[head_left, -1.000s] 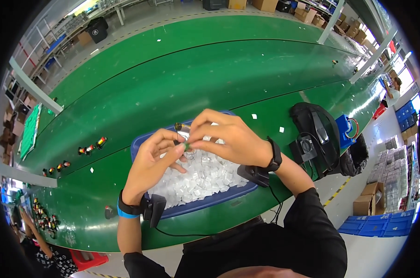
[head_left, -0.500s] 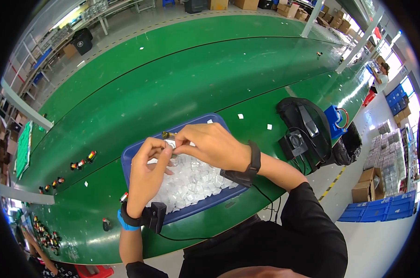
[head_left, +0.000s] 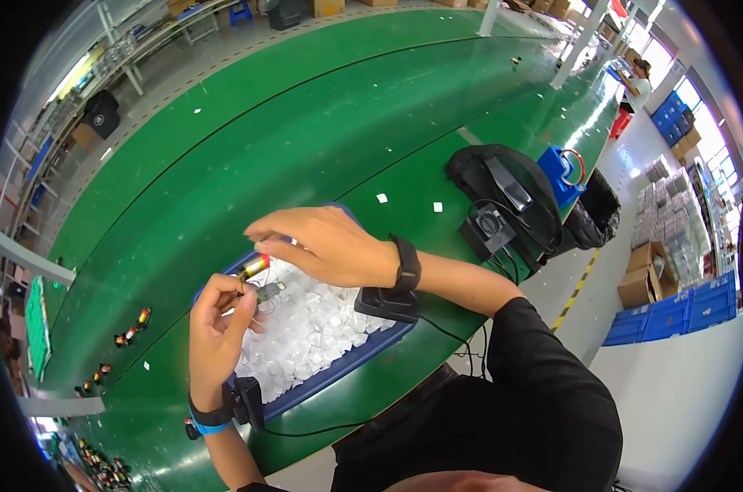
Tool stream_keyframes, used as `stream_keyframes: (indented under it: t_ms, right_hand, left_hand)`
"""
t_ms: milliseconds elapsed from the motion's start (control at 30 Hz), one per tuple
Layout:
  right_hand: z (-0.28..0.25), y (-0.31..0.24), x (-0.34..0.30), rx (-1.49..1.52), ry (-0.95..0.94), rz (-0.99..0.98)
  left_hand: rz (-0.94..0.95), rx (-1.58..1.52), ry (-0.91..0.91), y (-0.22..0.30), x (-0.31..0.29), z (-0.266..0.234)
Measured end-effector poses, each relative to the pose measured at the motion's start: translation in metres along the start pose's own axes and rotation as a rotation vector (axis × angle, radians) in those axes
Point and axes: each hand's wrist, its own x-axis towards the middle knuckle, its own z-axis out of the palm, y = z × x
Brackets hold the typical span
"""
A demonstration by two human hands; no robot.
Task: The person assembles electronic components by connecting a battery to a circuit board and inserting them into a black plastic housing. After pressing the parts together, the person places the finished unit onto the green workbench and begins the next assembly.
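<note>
My left hand [head_left: 217, 328] has its thumb and fingers closed on a small yellow cylinder [head_left: 256, 266] with a red end. A small green circuit board [head_left: 270, 291] with thin wires hangs beside it, close to the left fingertips. Over the red end is my right hand [head_left: 326, 246], its fingers stretched out and apart, and nothing shows in its grip. Both hands are above a blue tray [head_left: 330, 379] heaped with small white square pieces [head_left: 306, 328]. A dark device with a cable is strapped at each wrist.
Several similar cylinder assemblies [head_left: 133, 328] lie to the left on the green table [head_left: 248, 156]. On the right are a black bag [head_left: 482, 168], a small black box with a fan [head_left: 488, 225] and a blue holder [head_left: 558, 172]. A co-worker [head_left: 636, 82] sits far right.
The right hand has come away from the left fingertips and spread its fingers. The cylinder's red end and the circuit board now show. The whole view has shifted.
</note>
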Motion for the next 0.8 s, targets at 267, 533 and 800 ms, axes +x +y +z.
stream_keyframes:
  t_ms: [267, 533, 800]
  right_hand:
    - [-0.015, -0.006, 0.002, 0.318, -0.263, -0.076]
    - [-0.005, -0.01, -0.006, 0.318, -0.175, -0.097]
    - [-0.004, -0.016, -0.008, 0.22, -0.085, -0.232]
  left_hand:
    - [-0.013, 0.028, -0.034, 0.004, 0.002, 0.005]
    - [-0.011, 0.145, -0.049, 0.012, -0.004, 0.015]
    - [-0.047, 0.137, 0.094, 0.013, -0.004, 0.029]
